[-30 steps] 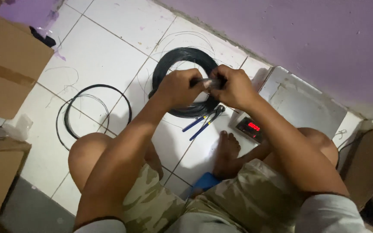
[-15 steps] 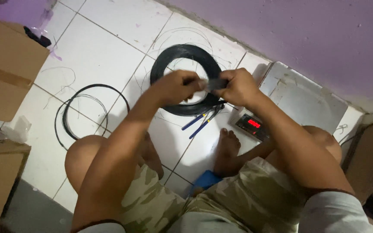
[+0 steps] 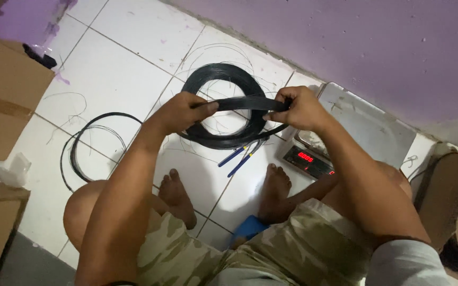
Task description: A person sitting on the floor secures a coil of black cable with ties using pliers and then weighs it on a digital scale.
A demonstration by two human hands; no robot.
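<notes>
**Both hands stretch a bundle of black wire above the floor coils**

A thin black wire loop (image 3: 94,143) lies on the white tiled floor (image 3: 117,69). The left hand (image 3: 184,112) and right hand (image 3: 298,108) each clamp an end of a straight black wire bundle (image 3: 242,103), held above the thick wire coil (image 3: 223,108). Blue-handled pliers (image 3: 239,156) lie beside a digital scale (image 3: 345,137).

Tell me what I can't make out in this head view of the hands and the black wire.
- Head view: ends of the black wire bundle are wrapped inside the left hand and right hand.
- Pliers: jaws lie under the large black coil.
- Digital scale: display partly covered by the right forearm.
- Blue object: mostly behind the legs.
- Cardboard box: cut off by the left edge.
</notes>
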